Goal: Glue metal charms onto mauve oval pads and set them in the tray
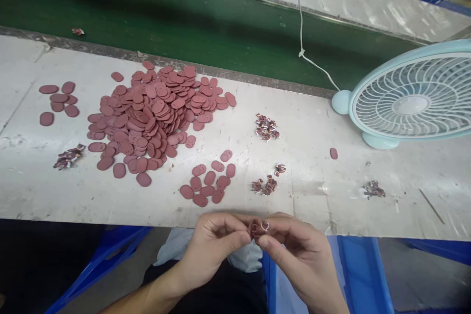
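My left hand (pixel 215 245) and my right hand (pixel 298 252) meet in front of the table's near edge, both closed in a pinch. Between the left thumb and fingers is a reddish-brown oval disc (pixel 252 230), seen nearly edge-on. Pressed against it is a small brown figurine (pixel 261 227) with white and yellowish bits, in my right fingertips; the fingers hide much of both. A loose group of oval discs (pixel 208 190), some with small holes, lies just beyond my left hand. Similar figurines (pixel 270 186) lie beyond my right hand.
A large heap of discs (pixel 147 117) covers the left-centre of the white table (pixel 235 127). More figurines (pixel 267 127) lie farther back and others (pixel 69 157) at left. At right are a light-blue fan (pixel 410 103) and a clear bottle-like thing (pixel 342 189). Behind runs a green belt (pixel 235 44).
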